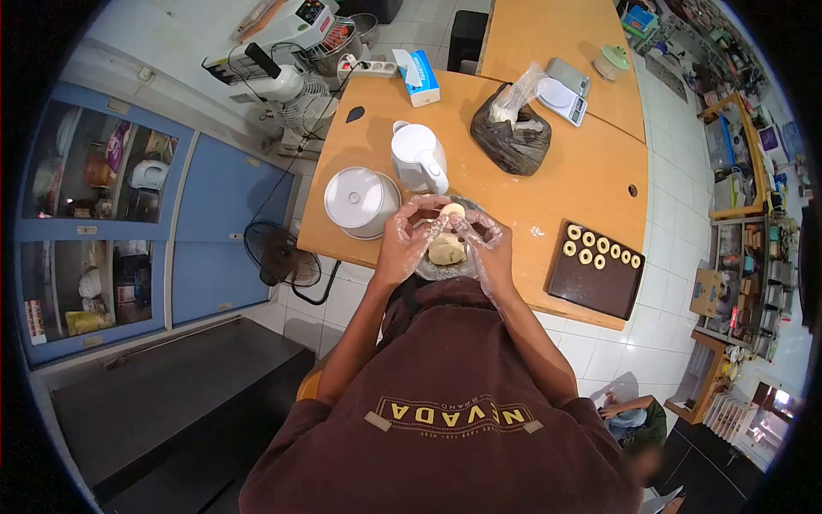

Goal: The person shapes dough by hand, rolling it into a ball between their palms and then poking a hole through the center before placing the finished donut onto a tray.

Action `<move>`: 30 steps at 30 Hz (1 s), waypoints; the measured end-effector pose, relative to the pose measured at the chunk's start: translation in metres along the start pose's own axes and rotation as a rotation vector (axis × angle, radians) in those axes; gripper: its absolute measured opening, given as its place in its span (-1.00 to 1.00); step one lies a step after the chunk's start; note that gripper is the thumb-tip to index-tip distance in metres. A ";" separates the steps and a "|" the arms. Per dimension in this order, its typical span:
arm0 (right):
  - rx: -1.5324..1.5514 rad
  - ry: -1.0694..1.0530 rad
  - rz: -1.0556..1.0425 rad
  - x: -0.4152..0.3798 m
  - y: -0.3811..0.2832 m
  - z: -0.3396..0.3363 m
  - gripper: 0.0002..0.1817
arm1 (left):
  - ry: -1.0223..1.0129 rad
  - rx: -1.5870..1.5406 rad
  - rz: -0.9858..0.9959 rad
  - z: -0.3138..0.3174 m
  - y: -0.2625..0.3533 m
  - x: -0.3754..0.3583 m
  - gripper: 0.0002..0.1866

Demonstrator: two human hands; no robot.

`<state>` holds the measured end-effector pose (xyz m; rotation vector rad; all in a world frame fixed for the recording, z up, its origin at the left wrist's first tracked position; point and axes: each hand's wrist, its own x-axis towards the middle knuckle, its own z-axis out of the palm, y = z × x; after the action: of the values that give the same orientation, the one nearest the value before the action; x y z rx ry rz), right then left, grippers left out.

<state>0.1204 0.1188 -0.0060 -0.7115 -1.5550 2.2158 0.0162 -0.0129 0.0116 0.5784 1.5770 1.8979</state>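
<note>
Low in the frame, the brown shirt (454, 403) reads "NEVADA BRAND", seen upside down. At mid-frame the gloved left hand (409, 233) and right hand (485, 240) pinch a small dough piece (452, 211) between their fingertips, just above the dough lump (446, 249) lying between the palms. Farther up the table (565, 184) stand a white jug (419, 157) and black bag (510, 133); a dark tray (597, 272) of dough rings sits at right.

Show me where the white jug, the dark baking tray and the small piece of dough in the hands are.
white jug (417, 156), head view, on its body.
dark baking tray (591, 287), head view, on its bare part.
small piece of dough (452, 210), head view, on its top.
</note>
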 end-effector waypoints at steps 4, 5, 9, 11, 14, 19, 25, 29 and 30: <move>0.001 -0.008 -0.021 0.000 -0.002 0.001 -0.79 | 0.030 -0.029 0.031 -0.001 0.001 0.001 -0.66; 0.000 -0.005 -0.024 0.001 0.000 0.000 -0.79 | 0.026 -0.025 0.024 -0.001 0.003 0.001 -0.66; 0.028 0.033 -0.046 0.002 0.007 0.001 -0.79 | 0.008 -0.023 0.031 -0.001 0.002 0.002 -0.65; 0.021 0.015 -0.031 0.002 0.003 0.000 -0.79 | -0.016 -0.059 0.026 -0.002 -0.007 0.001 -0.62; 0.006 0.009 -0.037 0.000 -0.002 0.001 -0.79 | -0.023 -0.006 0.033 -0.005 -0.010 0.001 -0.64; -0.025 0.012 -0.036 -0.001 -0.006 0.003 -0.78 | -0.019 0.042 -0.048 -0.005 0.004 0.001 -0.64; -0.003 0.035 -0.002 0.000 -0.001 0.001 -0.78 | -0.005 -0.021 0.028 -0.001 -0.002 0.001 -0.67; -0.028 0.008 -0.021 0.000 -0.004 0.002 -0.80 | 0.007 -0.005 0.057 -0.005 -0.004 0.001 -0.68; -0.030 0.001 -0.022 0.000 -0.004 0.003 -0.80 | 0.002 0.001 0.037 -0.006 -0.004 0.001 -0.68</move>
<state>0.1187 0.1184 -0.0014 -0.7011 -1.5915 2.1799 0.0117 -0.0159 0.0066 0.6110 1.5788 1.9255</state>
